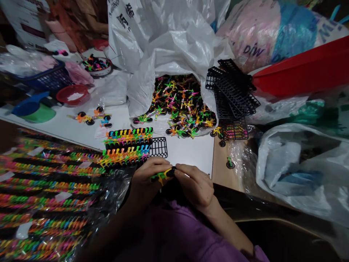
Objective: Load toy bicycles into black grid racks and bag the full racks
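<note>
The left hand (148,174) grips a small yellow-and-green toy (163,176), its fingers closed around it, while the right hand (197,185) pinches the toy's black end; it sits between both hands, just over the near edge of the white tabletop (188,154). Just beyond the left hand, a black grid (159,147) lies flat, its left part covered by rows of colourful toys (127,149). Farther back, an open white sack (178,47) spills a jumbled heap of similar pieces (185,105). Black grids (231,91) are piled right of it, near a red tub (302,67).
</note>
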Demonstrator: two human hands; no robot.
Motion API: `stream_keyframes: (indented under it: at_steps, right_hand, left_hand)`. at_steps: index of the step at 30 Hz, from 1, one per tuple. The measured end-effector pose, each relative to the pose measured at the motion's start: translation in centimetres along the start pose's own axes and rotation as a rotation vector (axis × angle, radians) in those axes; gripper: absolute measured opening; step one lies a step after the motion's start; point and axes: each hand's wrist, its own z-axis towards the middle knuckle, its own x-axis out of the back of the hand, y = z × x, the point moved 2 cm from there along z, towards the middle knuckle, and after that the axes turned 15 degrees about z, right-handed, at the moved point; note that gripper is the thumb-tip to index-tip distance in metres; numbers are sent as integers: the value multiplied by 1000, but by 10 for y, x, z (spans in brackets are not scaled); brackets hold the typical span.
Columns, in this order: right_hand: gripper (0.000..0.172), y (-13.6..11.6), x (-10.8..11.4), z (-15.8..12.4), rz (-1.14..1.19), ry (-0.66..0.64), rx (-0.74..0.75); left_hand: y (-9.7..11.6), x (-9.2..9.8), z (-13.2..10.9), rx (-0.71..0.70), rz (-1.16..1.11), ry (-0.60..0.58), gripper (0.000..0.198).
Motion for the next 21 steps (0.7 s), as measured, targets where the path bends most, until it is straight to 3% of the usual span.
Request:
stream_keyframes:
  at_steps: [5, 12, 21]
  right_hand:
    - [25, 3, -8, -1, -68, -5, 16]
    - [23, 5, -8, 0, -62, -27, 42]
    - [23, 11, -10, -1, -22, -28, 29]
  left_hand:
    - [-3, -5, -1, 113, -39, 66, 18]
    - [-5, -4, 1, 30, -139, 96, 13]
    - [-14, -5, 2, 95, -102, 79, 11]
